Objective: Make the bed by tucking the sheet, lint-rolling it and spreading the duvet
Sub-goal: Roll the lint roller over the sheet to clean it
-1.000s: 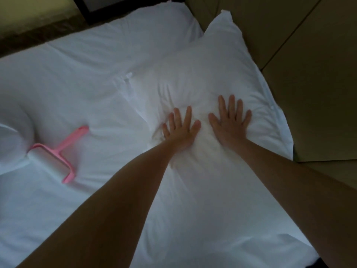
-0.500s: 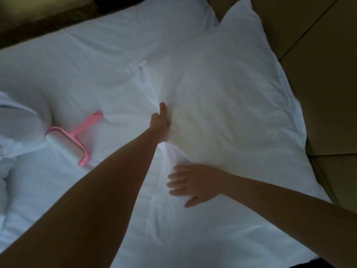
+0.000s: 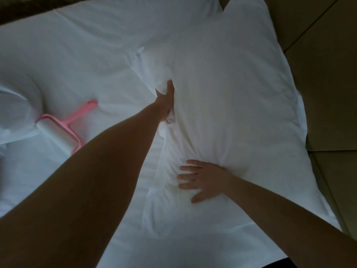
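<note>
A white sheet (image 3: pixel 87 55) covers the bed. A large white pillow (image 3: pixel 231 84) lies on its right part, against the wall panels. My left hand (image 3: pixel 165 101) is at the pillow's left edge. Its thumb lies on top and its fingers are buried in the fabric, gripping that edge. Flat on the pillow's near end rests my right hand (image 3: pixel 201 178), fingers spread and pointing left. A pink lint roller (image 3: pixel 63 130) with a white roll lies on the sheet at the left, apart from both hands.
A white bundle of bedding (image 3: pixel 13 115) is heaped at the left edge, touching the roller's head. Beige padded panels (image 3: pixel 318 78) run along the right side of the bed. A dark strip of floor (image 3: pixel 21 8) shows at the top left.
Both hands lay flat on the pillow's middle a second ago. Since then my left hand has gone to the pillow's left edge and my right hand has dropped to its near end.
</note>
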